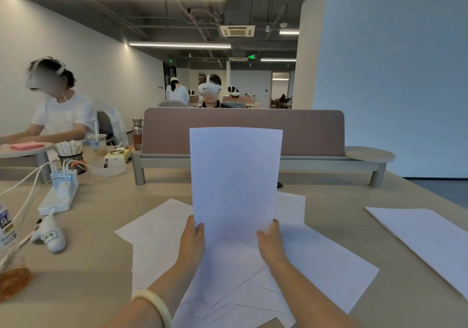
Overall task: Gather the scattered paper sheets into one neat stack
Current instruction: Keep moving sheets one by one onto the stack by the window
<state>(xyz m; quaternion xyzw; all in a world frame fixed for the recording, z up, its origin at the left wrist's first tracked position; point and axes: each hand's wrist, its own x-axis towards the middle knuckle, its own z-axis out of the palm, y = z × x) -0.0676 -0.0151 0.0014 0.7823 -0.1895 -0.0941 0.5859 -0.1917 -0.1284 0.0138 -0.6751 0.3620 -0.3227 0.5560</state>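
Note:
I hold a white paper sheet (235,175) upright in front of me, above the table. My left hand (193,241) grips its lower left edge and my right hand (271,241) grips its lower right edge. Under my hands several loose white sheets (326,267) lie overlapping at different angles on the beige table (88,277). One more sheet (430,236) lies apart at the table's right edge. I cannot tell whether the held paper is one sheet or more.
A white power strip with plugged chargers (59,196), a white controller (52,237) and a cup of amber drink (12,277) crowd the left side. A brown divider panel on a raised shelf (243,132) closes the far side. Other people sit at the left and behind the divider.

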